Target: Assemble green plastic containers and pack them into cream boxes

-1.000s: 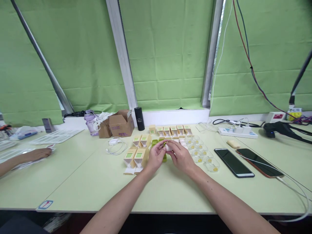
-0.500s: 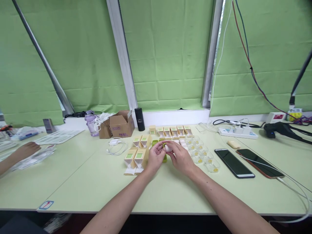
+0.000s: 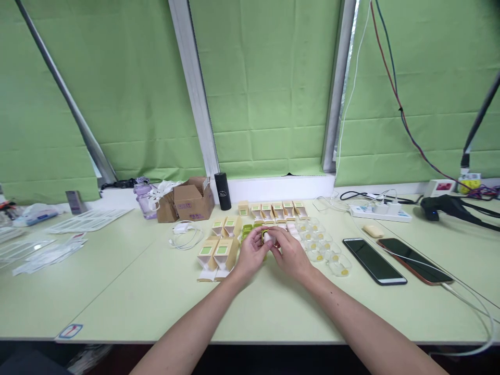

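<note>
My left hand (image 3: 250,253) and my right hand (image 3: 292,254) meet over the middle of the table. Between their fingertips is a small white piece (image 3: 269,237), set in or against a small green case (image 3: 264,234); the fingers hide much of both. My left fingers close round the green side, and my right fingers pinch the white piece. More green cases (image 3: 247,230) lie just behind my left hand. White pieces (image 3: 292,229) lie behind my right hand. Clear plastic shells (image 3: 319,242) with yellow spots stand to the right. Open small cartons (image 3: 223,250) stand to the left.
A row of small cartons (image 3: 277,211) stands at the back, near a black cylinder (image 3: 222,191) and a cardboard box (image 3: 194,199). Two phones (image 3: 374,261) and a power strip (image 3: 380,212) lie right. A white charger (image 3: 183,228) and plastic sheets (image 3: 52,255) lie left.
Another person's hand at the far left has gone out of view. My hands stay together, and the white piece has turned slightly toward me against the green case.
</note>
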`<state>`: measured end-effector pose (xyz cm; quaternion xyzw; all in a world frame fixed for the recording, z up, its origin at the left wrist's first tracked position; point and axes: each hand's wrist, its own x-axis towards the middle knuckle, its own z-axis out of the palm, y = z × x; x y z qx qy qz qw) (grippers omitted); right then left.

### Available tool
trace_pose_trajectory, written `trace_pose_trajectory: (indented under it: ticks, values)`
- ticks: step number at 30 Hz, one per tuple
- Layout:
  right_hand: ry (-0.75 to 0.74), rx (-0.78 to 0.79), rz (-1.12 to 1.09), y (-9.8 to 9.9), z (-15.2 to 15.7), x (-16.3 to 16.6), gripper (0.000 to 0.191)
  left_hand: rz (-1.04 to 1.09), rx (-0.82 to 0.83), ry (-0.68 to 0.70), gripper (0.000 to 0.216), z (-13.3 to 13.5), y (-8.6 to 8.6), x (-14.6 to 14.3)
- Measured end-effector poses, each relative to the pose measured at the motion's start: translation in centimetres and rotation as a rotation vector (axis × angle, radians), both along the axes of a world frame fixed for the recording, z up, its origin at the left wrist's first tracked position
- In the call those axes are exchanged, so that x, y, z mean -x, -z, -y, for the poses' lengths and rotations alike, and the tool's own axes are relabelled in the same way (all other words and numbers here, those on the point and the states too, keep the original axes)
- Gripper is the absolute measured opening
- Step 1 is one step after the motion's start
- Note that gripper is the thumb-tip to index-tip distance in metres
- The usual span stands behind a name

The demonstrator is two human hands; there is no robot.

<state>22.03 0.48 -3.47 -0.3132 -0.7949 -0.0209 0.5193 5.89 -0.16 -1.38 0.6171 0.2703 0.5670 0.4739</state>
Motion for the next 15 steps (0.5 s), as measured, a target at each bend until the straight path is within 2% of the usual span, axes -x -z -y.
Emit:
trace_pose_trajectory:
  ticks: [15]
  values:
    - [0.023,-0.046,0.008,0.25,-0.26,-0.09,0.042,-0.001,-0.002,-0.028,0.045,0.23,-0.11,-0.05]
